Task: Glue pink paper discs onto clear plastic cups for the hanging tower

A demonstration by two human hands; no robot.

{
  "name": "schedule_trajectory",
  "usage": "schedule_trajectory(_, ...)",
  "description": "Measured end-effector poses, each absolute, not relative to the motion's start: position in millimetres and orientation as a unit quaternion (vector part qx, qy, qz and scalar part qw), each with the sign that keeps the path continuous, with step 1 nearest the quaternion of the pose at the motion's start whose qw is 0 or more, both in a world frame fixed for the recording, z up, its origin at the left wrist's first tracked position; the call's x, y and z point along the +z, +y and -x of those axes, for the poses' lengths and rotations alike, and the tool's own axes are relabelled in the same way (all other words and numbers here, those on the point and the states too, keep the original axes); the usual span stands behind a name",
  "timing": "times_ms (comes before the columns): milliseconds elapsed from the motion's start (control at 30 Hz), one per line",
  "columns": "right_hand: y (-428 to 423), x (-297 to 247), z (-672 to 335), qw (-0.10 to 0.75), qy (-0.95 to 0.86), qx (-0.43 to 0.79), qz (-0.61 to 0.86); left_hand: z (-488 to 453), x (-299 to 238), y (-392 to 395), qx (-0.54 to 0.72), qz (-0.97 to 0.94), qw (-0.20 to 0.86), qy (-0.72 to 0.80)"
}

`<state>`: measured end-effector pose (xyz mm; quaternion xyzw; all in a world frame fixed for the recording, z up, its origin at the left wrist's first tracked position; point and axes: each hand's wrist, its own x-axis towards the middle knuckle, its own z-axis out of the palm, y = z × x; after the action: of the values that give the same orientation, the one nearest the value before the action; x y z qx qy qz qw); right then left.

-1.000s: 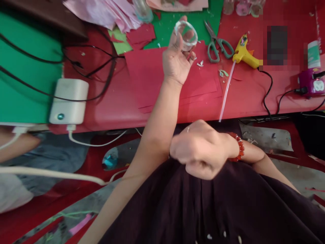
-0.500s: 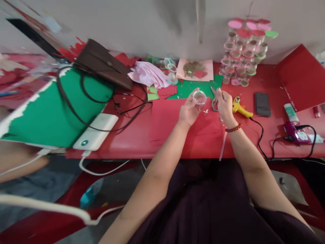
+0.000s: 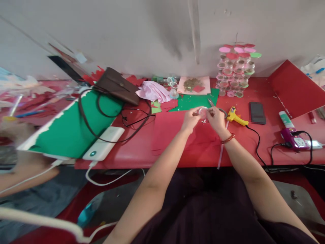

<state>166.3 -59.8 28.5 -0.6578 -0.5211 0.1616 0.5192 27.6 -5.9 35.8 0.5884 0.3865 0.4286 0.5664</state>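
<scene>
Over the red sheets (image 3: 172, 127), my left hand (image 3: 191, 120) is closed round the side of a small clear plastic cup (image 3: 203, 111), its round rim tilted up. My right hand (image 3: 216, 119), with a beaded bracelet (image 3: 228, 138) at the wrist, is closed with its fingertips pinched at the cup's right edge. A pair of scissors (image 3: 210, 101) shows just behind the right hand, a blade on one side and a grey handle loop on the other. The hand hides their middle, so I cannot tell whether it touches them. White scraps lie under the cup.
A yellow glue gun (image 3: 236, 117) lies right of my hands, with a dark rectangular block (image 3: 257, 113) beyond. Stacked clear cups with coloured discs (image 3: 233, 73) stand behind. At left are a brown bag (image 3: 116, 86), power bank (image 3: 104, 144) and green board (image 3: 76, 125); another person's arm (image 3: 33, 174) shows.
My right hand has moved left to the cup, and its fingertips now meet the rim. The cup has tilted. The whole view has shifted, with the table lower in the picture.
</scene>
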Motion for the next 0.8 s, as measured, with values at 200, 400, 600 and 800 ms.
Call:
schedule_trajectory(200, -67.7, 34.5, -158.4, 0.484, -0.533, 0.117, 0.684, -26.7, 36.8, 1.8, 0.422, -0.751, 0.263, 0.434)
schedule_trajectory(400, -69.9, 31.2, -149.3, 0.432, -0.585, 0.098, 0.679, -16.7, 14.9, 3.4, 0.422, -0.781, 0.201, 0.414)
schedule_trajectory(600, -70.1, 28.8, -149.8, 0.399, -0.596, 0.079, 0.692, -11.0, 12.0, 4.4, 0.339, -0.833, 0.158, 0.408)
schedule_trajectory(800, -68.0, 27.5, -148.4, 0.378, -0.594, 0.087, 0.704, -14.5, 19.8, -1.6, 0.265, -0.858, 0.115, 0.424)
